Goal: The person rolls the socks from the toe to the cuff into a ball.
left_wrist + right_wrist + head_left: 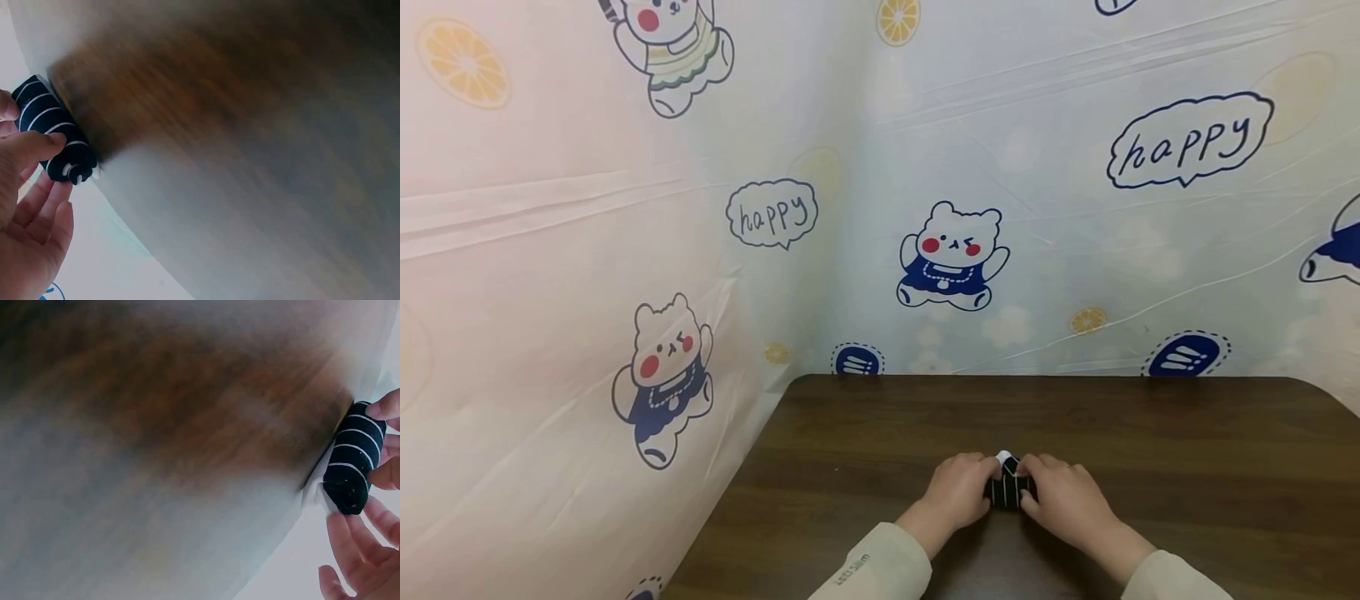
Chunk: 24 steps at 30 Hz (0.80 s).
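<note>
A small rolled-up piece of black fabric with thin white stripes lies low over the table between both hands. My left hand grips its left end, with the thumb across the near side in the left wrist view. My right hand holds the right end the same way. The left wrist view shows the spiral end of the striped fabric roll. In the right wrist view, a pale white flap hangs beside the striped roll. Whether it is a sock or another garment I cannot tell.
A dark brown wooden table with rounded far corners spreads under the hands. Behind it and on the left hangs a pale curtain printed with bears, orange slices and lettering. Light sleeves cover the forearms.
</note>
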### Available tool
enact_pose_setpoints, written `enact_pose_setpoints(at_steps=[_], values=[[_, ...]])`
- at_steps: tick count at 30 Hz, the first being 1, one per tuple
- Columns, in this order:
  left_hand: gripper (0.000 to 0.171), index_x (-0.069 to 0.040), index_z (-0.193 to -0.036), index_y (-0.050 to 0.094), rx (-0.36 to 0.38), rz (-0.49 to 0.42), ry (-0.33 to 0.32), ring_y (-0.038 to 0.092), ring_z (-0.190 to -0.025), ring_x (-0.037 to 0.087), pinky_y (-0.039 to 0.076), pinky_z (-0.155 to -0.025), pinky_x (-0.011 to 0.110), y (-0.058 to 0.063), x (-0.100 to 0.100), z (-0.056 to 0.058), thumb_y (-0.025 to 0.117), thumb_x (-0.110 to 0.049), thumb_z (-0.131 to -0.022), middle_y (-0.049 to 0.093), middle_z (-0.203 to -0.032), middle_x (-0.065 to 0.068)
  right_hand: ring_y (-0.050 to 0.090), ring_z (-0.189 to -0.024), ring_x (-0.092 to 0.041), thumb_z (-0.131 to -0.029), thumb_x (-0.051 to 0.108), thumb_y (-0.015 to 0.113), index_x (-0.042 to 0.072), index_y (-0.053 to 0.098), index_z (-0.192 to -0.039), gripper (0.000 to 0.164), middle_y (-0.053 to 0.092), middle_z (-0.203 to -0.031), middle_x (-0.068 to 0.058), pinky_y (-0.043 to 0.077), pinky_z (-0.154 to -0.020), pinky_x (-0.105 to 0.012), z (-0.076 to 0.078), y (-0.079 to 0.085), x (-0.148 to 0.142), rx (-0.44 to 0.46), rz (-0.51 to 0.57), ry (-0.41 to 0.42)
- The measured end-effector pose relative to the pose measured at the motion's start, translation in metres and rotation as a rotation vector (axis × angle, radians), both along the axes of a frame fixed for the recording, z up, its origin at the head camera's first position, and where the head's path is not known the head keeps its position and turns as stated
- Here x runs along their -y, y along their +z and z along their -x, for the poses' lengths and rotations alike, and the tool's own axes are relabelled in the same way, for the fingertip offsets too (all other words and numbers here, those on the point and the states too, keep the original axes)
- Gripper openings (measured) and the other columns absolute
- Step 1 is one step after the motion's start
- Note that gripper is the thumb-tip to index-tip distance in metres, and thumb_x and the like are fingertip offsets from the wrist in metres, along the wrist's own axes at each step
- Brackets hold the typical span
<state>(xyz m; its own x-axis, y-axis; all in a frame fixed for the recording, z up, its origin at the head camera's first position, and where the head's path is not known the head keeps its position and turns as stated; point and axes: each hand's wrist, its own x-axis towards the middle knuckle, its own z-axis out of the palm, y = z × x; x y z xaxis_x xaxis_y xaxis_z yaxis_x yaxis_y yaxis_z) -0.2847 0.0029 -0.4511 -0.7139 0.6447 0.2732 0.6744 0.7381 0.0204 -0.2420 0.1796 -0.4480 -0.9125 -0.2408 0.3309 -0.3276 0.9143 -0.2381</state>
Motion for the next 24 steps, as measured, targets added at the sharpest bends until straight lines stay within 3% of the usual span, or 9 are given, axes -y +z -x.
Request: enact_pose_setpoints(at_steps=[6, 10, 17, 24], values=[[0.033, -0.018, -0.094, 0.064, 0.039, -0.006, 0.014, 0.057, -0.072, 0.009, 0.045, -0.066, 0.023, -0.003, -0.003, 0.003, 0.08, -0.016, -0.065, 0.06, -0.077, -0.005, 0.061, -0.083, -0.026, -0.074, 0.022, 0.076, 0.009, 0.062, -0.103, 0.035, 0.062, -0.094, -0.006, 0.046, -0.068, -0.047, -0.002, 0.001, -0.001, -0.116, -0.043, 0.022], [0.031, -0.016, -0.094, 0.064, 0.092, -0.014, 0.013, 0.054, -0.067, 0.008, 0.044, -0.065, 0.021, 0.001, -0.004, 0.005, 0.079, -0.017, -0.067, 0.061, -0.076, -0.004, 0.06, -0.085, -0.027, -0.073, 0.025, 0.078, 0.009, 0.061, -0.107, 0.042, 0.061, -0.096, -0.007, 0.046, -0.07, -0.049, -0.003, 0.0, -0.002, -0.141, -0.061, 0.042], [0.027, -0.015, -0.094, 0.067, 0.232, -0.043, 0.033, 0.05, -0.066, 0.008, 0.043, -0.064, 0.02, 0.01, -0.005, 0.008, 0.077, -0.014, -0.069, 0.062, -0.078, -0.004, 0.059, -0.086, -0.023, -0.069, 0.028, 0.081, 0.012, 0.059, -0.107, 0.047, 0.06, -0.097, -0.004, 0.045, -0.072, -0.047, -0.003, -0.001, -0.004, -0.126, -0.077, 0.075], [0.025, -0.014, -0.096, 0.069, 0.295, -0.047, 0.047, 0.051, -0.068, 0.008, 0.044, -0.066, 0.02, 0.015, -0.006, 0.009, 0.076, -0.014, -0.071, 0.063, -0.083, -0.004, 0.061, -0.089, -0.023, -0.068, 0.023, 0.082, 0.012, 0.059, -0.104, 0.044, 0.062, -0.098, -0.006, 0.046, -0.073, -0.048, -0.004, -0.004, -0.007, -0.095, -0.092, 0.14]])
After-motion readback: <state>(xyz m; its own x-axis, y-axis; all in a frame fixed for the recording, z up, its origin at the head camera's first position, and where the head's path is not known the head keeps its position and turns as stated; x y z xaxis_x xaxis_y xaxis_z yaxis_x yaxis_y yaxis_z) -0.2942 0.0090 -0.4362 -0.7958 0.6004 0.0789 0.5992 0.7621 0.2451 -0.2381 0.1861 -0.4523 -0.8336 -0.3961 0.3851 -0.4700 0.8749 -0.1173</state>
